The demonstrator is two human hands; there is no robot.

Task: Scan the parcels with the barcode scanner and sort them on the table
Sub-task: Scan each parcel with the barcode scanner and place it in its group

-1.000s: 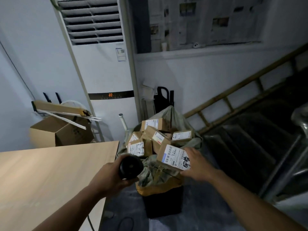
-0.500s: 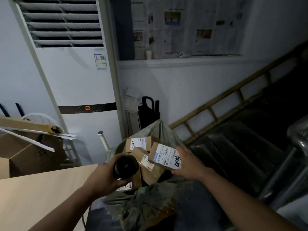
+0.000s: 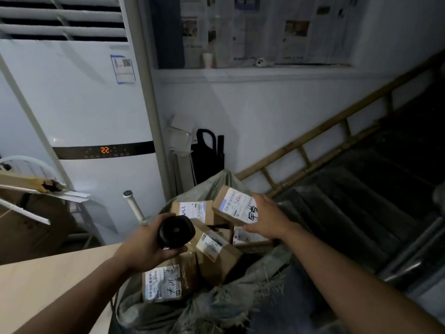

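My left hand [image 3: 147, 247] grips the black barcode scanner [image 3: 175, 232], whose round end faces me. My right hand [image 3: 269, 219] holds a small cardboard parcel [image 3: 234, 205] with a white label, raised above an open woven sack [image 3: 216, 307]. Several more labelled cardboard parcels lie in the sack, among them one [image 3: 166, 282] below the scanner and one [image 3: 215, 249] in the middle. The scanner sits to the left of the held parcel, apart from it.
A light wooden table [image 3: 48, 285] fills the lower left. A tall white air conditioner [image 3: 79, 112] stands behind it, with cardboard boxes [image 3: 26, 225] at its left. A bamboo ladder [image 3: 337, 131] leans on the wall over dark stairs at right.
My right hand has lifted the parcel up out of the sack. The view has swung closer and to the right, so less of the table shows.
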